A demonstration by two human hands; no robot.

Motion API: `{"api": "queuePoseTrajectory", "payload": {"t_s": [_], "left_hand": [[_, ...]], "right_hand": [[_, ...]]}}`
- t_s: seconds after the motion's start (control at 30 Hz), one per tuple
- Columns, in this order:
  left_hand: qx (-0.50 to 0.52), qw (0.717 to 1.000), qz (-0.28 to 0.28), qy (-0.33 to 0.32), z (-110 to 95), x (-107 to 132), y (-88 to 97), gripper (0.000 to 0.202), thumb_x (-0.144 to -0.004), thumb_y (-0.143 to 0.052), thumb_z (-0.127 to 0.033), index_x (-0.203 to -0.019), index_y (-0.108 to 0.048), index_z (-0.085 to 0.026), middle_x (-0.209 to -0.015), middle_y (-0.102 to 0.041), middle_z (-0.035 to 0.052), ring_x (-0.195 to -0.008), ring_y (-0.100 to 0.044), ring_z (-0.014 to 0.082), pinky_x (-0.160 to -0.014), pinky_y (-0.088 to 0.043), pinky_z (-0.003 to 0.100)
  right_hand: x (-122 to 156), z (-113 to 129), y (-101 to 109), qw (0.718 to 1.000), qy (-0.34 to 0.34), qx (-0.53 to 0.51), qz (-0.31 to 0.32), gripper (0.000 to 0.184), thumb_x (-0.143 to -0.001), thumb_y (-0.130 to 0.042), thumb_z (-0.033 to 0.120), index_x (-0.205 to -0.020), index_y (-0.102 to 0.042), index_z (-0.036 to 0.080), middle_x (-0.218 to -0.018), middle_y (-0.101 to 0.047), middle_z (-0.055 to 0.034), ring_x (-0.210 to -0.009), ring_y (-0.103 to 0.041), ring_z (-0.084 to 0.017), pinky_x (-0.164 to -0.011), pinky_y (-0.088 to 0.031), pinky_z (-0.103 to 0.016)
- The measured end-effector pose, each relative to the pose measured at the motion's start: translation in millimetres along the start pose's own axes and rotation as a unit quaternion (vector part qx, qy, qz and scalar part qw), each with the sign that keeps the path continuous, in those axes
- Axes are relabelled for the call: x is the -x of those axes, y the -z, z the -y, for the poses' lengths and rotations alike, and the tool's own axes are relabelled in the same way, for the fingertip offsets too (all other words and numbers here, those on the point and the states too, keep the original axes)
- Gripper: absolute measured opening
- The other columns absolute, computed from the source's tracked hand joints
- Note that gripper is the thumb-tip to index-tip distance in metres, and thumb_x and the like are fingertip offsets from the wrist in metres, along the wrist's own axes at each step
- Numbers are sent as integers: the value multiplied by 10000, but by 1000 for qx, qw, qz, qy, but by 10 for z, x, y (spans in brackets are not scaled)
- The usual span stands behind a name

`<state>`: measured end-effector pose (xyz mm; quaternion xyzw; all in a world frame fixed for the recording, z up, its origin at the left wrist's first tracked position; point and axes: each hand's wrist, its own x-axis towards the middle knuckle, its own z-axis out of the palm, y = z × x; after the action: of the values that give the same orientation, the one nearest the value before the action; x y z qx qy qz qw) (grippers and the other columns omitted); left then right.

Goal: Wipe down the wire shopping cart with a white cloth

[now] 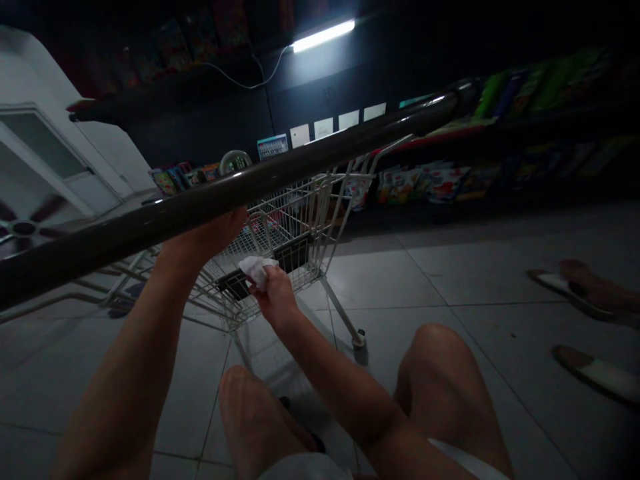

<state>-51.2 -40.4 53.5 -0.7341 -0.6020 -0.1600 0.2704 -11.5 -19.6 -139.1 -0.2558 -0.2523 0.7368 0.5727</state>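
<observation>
Just two hands [207,233] [276,298], one tissue [257,271]

Two hands [205,233] [275,297]; one shopping cart [295,220]; one white tissue [257,270]; one tube light [323,36]; two sandals [565,283] [597,373], probably.

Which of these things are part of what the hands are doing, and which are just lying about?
In use: left hand on the cart handle; right hand holding a white cloth; wire cart basket.
Just around: picture books, wall light, sandals.
</observation>
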Motion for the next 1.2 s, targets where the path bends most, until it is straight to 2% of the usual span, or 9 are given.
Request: {"api": "queuePoseTrajectory", "payload": {"t_s": [0.13, 0.27, 0.33, 0.4, 0.63, 0.77, 0.93, 1.07, 1.2], "left_hand": [[30, 999, -23, 15, 68, 42, -23, 342, -894, -459, -443, -1077, -692, -273, -914, -697, 75, -1063, -628, 309, -930, -469, 470], [27, 999, -40, 1, 144, 73, -66, 343, -888, -477, -453, -1096, -689, -282, -884, -702, 64, -1061, -629, 302, -919, -471, 454], [20, 999, -49, 2, 162, 83, -67, 345, -890, -477, -463, -1104, -686, -290, -882, -704, 58, -1065, -630, 302, -935, -459, 460], [13, 998, -55, 8, 169, 93, -60, 350, -889, -483, -472, -1108, -684, -286, -887, -702, 54, -1068, -630, 308, -948, -447, 472], [-2, 999, -53, 11, 162, 100, -50, 340, -884, -488, -480, -1062, -707, -290, -920, -707, 73, -1046, -631, 316, -943, -436, 494], [-7, 998, -63, 7, 141, 78, -43, 325, -878, -496, -484, -1038, -699, -287, -841, -691, 65, -1059, -625, 329, -925, -444, 487], [33, 993, -110, 16, 69, 82, -30, 346, -858, -534, -491, -1108, -656, -285, -932, -681, 76, -1131, -575, 343, -970, -429, 521], [23, 982, -183, 28, -94, 122, -87, 432, -854, -554, -507, -1217, -602, -278, -1250, -587, 112, -1266, -460, 378, -1081, -330, 617], [33, 982, -183, -4, -347, 38, -207, 466, -859, -556, -471, -1298, -559, -314, -1359, -538, 110, -1360, -385, 377, -1140, -262, 624]], "right_hand": [[31, 656, 268, 965, 187, 183, -33, 300, -825, -456, 256, -1112, -538, 223, -895, -630, -23, -730, -637, -157, -534, -545, -249], [-406, 1343, 495, 766, 439, 441, -165, 553, -874, -383, 189, -1426, -403, 153, -1417, -463, -177, -1376, -462, -278, -1067, -498, -474], [-664, 1503, 604, 673, 473, 540, -178, 635, -885, -382, 170, -1516, -312, 139, -1543, -332, -189, -1494, -296, -317, -1165, -393, -537], [-848, 1459, 739, 620, 460, 615, -160, 673, -897, -396, 168, -1556, -264, 137, -1595, -270, -181, -1520, -241, -328, -1197, -355, -545], [-817, 869, 1298, 618, 349, 704, -25, 560, -886, -406, 94, -1425, -443, -51, -1505, -457, -247, -1505, -306, -282, -1243, -319, -428], [-652, 1328, 1245, 626, 380, 679, -55, 538, -869, -453, 131, -1397, -520, 57, -1506, -482, -182, -1434, -432, -271, -1185, -413, -417], [-702, 1990, 1079, 548, 482, 675, -109, 591, -887, -454, 129, -1478, -456, 155, -1614, -354, -94, -1485, -349, -279, -1211, -372, -452], [-858, 1861, 1355, 509, 413, 754, -46, 594, -864, -492, 98, -1456, -492, 141, -1613, -372, -105, -1424, -436, -289, -1153, -444, -427], [-801, 1622, 1627, 519, 328, 789, 30, 572, -826, -529, 87, -1394, -562, 152, -1554, -471, -101, -1385, -494, -253, -1137, -463, -364]]}}
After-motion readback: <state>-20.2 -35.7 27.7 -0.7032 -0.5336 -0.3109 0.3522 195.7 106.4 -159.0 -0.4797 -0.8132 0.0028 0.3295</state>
